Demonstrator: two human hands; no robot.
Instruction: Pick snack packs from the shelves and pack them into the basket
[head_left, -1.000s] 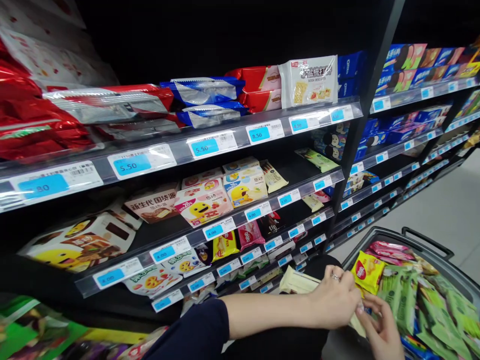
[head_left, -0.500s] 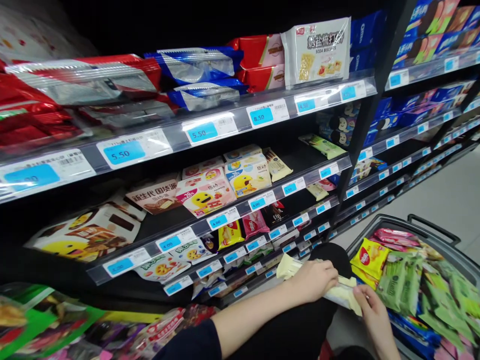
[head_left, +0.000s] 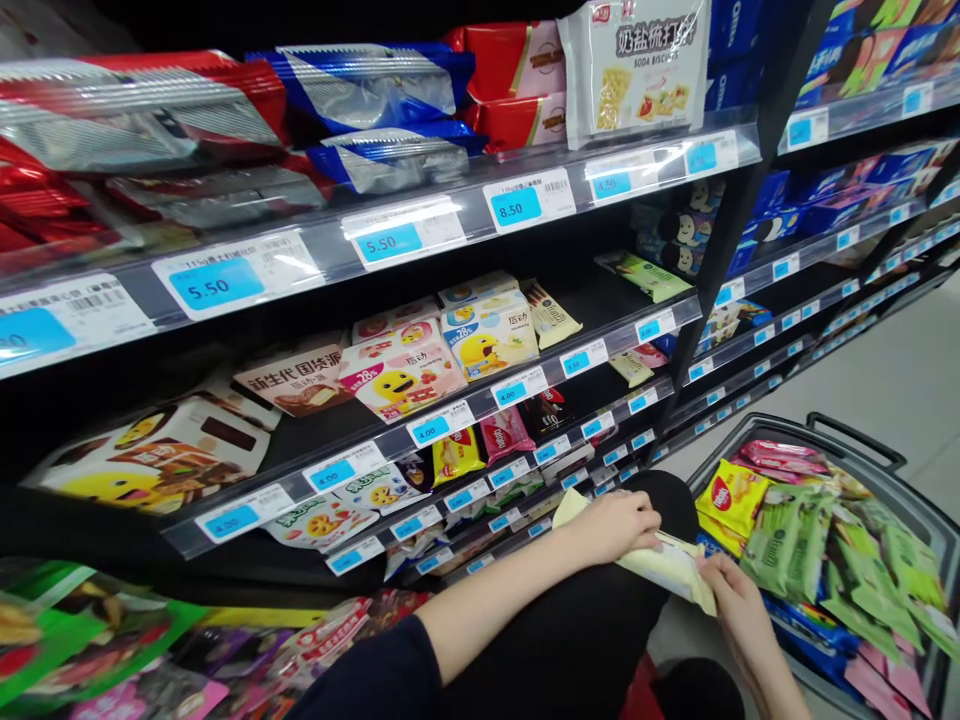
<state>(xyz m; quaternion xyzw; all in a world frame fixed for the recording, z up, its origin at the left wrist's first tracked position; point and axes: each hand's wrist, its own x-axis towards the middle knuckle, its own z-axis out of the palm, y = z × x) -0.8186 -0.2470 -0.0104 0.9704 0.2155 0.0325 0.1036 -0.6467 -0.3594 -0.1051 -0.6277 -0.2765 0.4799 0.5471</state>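
Note:
A pale yellow snack packet (head_left: 671, 566), long and narrow, lies slantwise over my dark-trousered knee. My left hand (head_left: 621, 524) is closed around it from above, with one crimped end poking out behind the wrist. At the other end, my right hand (head_left: 726, 588) pinches the packet's edge between thumb and fingers. Beside my right hand stands a grey shopping basket (head_left: 946, 520). In it are several green packets (head_left: 789, 545), a yellow packet (head_left: 735, 500), pink packets (head_left: 784, 460) and blue packets (head_left: 802, 630).
Shelves with blue price tags fill the left and middle. A white soda biscuit bag (head_left: 637, 70) stands on the upper shelf. Below are snack boxes (head_left: 491, 330) and a cream packet (head_left: 551, 312). Bags of snacks (head_left: 75, 630) lie at the lower left. Grey floor (head_left: 885, 370) shows behind the basket.
The shelves sit slightly higher in the view. The packet has turned a little in my hands, showing more of a plain pale yellow side. Both hands keep their hold on it.

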